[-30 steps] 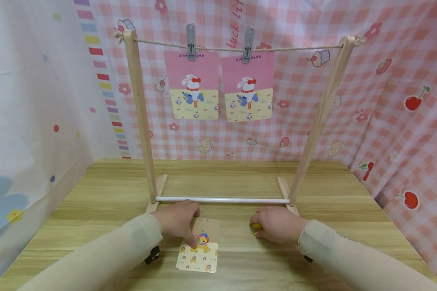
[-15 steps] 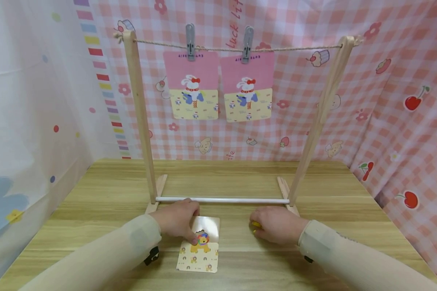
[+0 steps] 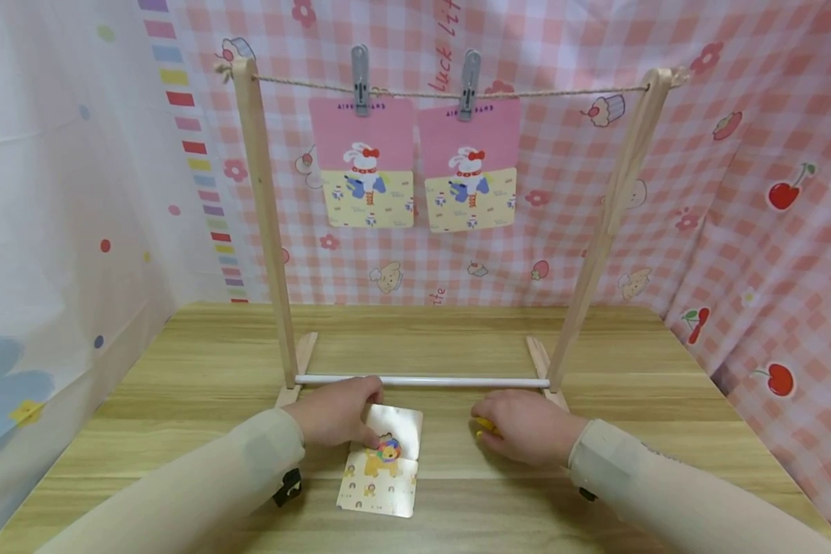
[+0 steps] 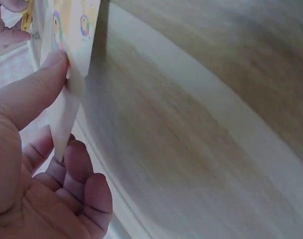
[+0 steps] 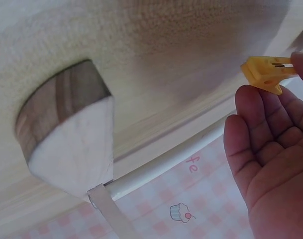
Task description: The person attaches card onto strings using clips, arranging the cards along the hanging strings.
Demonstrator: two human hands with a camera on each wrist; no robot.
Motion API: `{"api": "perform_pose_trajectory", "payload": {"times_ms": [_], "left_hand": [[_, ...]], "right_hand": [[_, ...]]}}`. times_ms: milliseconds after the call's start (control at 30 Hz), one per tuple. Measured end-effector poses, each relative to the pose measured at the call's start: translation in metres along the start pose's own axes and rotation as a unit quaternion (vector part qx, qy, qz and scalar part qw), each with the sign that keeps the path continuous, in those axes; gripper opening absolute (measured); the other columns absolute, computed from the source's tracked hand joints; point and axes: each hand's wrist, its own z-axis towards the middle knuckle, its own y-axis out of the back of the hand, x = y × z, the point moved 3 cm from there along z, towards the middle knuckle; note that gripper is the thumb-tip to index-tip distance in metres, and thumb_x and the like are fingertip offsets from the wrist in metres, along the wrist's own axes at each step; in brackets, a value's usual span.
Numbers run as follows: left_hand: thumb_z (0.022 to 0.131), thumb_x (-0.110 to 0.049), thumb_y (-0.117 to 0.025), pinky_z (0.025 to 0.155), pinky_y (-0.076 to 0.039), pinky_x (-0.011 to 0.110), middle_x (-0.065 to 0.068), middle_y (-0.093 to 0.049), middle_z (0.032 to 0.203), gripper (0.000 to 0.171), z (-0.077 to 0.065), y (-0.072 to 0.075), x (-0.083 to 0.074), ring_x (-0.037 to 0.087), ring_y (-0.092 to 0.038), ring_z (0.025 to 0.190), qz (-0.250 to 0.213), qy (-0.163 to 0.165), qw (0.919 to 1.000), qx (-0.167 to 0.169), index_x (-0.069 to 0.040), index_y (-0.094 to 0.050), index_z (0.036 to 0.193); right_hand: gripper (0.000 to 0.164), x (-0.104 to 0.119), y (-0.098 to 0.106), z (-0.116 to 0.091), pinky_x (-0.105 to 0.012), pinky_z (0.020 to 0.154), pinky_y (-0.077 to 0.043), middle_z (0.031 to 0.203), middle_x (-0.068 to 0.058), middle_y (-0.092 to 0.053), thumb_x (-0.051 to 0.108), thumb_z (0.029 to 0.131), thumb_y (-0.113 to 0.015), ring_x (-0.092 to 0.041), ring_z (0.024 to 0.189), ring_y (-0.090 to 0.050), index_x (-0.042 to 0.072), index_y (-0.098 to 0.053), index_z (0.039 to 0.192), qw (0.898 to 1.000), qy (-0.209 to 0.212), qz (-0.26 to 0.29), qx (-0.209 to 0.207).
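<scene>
My left hand pinches the left edge of a cream card with a lion print, thumb on its face and fingers behind. In the left wrist view the card tilts up from the wooden surface, its upper half shiny. To the right, my right hand holds a small yellow clothespin low over the table. The right wrist view shows this clothespin between the thumb and fingers, its jaw end pointing away from the hand.
A wooden stand has a white crossbar low down, just beyond both hands. Across its top runs a twine line. Two pink-and-yellow rabbit cards, a left one and a right one, hang there from grey clips.
My left hand has tilted the lion card up and turned it slightly, its top edge moving away and to the right. The right hand has shifted slightly, and the clothespin has turned a little.
</scene>
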Motion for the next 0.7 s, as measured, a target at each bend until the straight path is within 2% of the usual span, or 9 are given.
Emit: {"api": "perform_pose_trajectory", "payload": {"times_ms": [267, 467, 700], "left_hand": [[0.089, -0.028, -0.086, 0.074, -0.048, 0.034, -0.004, -0.063, 0.091, 0.032, 0.000, 0.005, -0.002, 0.015, -0.055, 0.079, -0.046, -0.017, 0.9986, -0.017, -0.021, -0.063, 0.110], [0.093, -0.024, -0.082, 0.080, -0.050, 0.036, -0.006, -0.066, 0.095, 0.025, 0.002, 0.007, -0.005, 0.015, -0.058, 0.086, -0.084, -0.014, 0.9960, -0.026, -0.021, -0.066, 0.111], [0.095, -0.024, -0.080, 0.074, -0.048, 0.034, -0.003, -0.064, 0.090, 0.020, 0.005, 0.009, -0.007, 0.015, -0.056, 0.082, -0.101, -0.013, 0.9939, -0.041, -0.021, -0.067, 0.110]], "right_hand": [[0.023, 0.000, 0.005, -0.002, -0.039, 0.089, -0.061, 0.105, -0.003, -0.075, 0.018, 0.094, -0.076, -0.018, 0.098, -0.073, 0.007, -0.073, 0.114, 1.000, -0.008, -0.004, -0.022], [0.027, 0.001, 0.010, -0.002, -0.040, 0.087, -0.062, 0.105, -0.004, -0.076, 0.017, 0.093, -0.077, -0.018, 0.095, -0.073, 0.006, -0.070, 0.116, 0.999, -0.028, 0.008, -0.022], [0.029, 0.001, 0.015, -0.003, -0.038, 0.081, -0.062, 0.101, -0.002, -0.075, 0.012, 0.090, -0.079, -0.015, 0.090, -0.071, 0.006, -0.068, 0.117, 0.998, -0.050, 0.036, -0.021]]}}
